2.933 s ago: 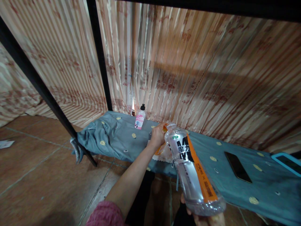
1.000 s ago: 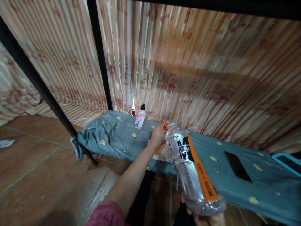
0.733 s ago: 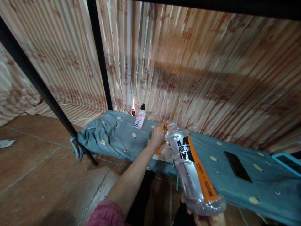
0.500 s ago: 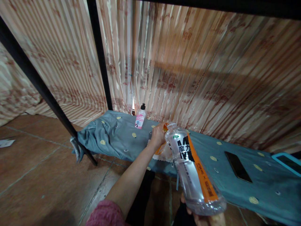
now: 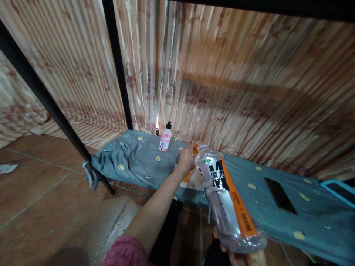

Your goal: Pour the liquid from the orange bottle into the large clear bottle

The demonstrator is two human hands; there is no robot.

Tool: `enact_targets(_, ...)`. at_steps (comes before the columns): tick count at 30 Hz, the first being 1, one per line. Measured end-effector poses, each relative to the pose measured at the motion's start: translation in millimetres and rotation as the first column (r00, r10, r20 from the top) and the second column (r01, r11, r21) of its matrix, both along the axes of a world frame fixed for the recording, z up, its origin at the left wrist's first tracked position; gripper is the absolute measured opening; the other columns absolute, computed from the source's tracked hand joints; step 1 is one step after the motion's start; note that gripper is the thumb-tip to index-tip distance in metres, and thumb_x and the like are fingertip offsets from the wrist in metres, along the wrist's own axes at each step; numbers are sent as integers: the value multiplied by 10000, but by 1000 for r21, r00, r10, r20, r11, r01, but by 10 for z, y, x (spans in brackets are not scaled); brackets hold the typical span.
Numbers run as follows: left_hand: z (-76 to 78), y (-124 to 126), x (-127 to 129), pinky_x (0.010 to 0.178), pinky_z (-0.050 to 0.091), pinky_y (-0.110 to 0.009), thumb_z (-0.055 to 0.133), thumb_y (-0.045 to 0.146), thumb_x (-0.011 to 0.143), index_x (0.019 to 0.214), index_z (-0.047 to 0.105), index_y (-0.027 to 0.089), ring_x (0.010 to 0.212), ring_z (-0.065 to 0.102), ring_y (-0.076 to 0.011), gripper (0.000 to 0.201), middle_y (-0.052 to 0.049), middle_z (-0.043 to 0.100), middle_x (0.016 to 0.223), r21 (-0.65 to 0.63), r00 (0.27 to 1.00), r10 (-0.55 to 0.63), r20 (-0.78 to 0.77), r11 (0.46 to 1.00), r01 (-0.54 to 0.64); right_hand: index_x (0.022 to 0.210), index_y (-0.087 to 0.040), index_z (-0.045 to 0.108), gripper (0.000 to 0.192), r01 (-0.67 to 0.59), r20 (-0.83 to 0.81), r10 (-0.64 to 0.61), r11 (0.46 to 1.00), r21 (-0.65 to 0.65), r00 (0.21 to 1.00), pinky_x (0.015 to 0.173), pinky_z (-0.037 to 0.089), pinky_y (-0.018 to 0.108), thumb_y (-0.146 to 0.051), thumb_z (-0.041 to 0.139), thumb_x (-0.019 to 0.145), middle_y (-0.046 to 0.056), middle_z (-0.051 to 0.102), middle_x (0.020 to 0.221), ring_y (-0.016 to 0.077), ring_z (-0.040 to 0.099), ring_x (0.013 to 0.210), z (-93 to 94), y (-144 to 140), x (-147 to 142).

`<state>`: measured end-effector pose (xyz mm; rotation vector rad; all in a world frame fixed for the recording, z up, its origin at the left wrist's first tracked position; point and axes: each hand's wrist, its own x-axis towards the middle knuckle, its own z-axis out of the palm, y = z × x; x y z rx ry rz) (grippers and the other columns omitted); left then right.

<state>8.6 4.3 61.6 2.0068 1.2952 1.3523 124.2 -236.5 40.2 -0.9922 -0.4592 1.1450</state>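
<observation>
Nothing has moved since earlier. The right hand (image 5: 244, 258) grips the base of the tilted clear bottle (image 5: 226, 197), while the left hand (image 5: 186, 159) stays closed around an orange packet (image 5: 191, 173) at its neck.

Pleated pink-and-cream striped curtains (image 5: 222, 85) hang across the far side, behind black metal frame posts (image 5: 116, 62). A low bed under a grey-blue patterned sheet (image 5: 133, 159) runs from centre to right, on a reddish-brown tiled floor (image 5: 41, 207).
</observation>
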Motion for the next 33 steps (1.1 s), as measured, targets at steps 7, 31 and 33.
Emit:
enact_targets(7, -13, 11, 0, 761, 487, -270, 583, 290, 802, 880, 668, 148, 805, 631, -171, 183, -64, 696, 877, 22, 1000, -13, 11, 1000, 13, 1121, -254, 571, 599, -8, 5, 8, 1000, -9, 1000, 447, 448, 206, -417, 809, 596, 70, 738, 741, 169, 625, 560, -106, -2, 43)
enact_targets(31, -15, 19, 2, 802, 489, -286, 585, 295, 804, 942, 671, 159, 852, 634, -183, 212, -66, 703, 934, 3, 1000, -21, -6, 1000, 21, 1136, -243, 554, 593, -27, -32, 26, 999, -23, 999, 405, 406, 198, -387, 793, 613, 61, 725, 692, 154, 602, 493, -75, -8, 62)
enact_targets(33, -22, 24, 3, 801, 491, -289, 579, 299, 806, 949, 671, 160, 851, 637, -185, 220, -66, 704, 932, 5, 1000, -17, -4, 1000, 17, 1156, -253, 541, 596, -14, -11, 14, 1000, -17, 1000, 435, 434, 211, -384, 780, 626, 61, 733, 726, 168, 625, 537, -41, 3, 37)
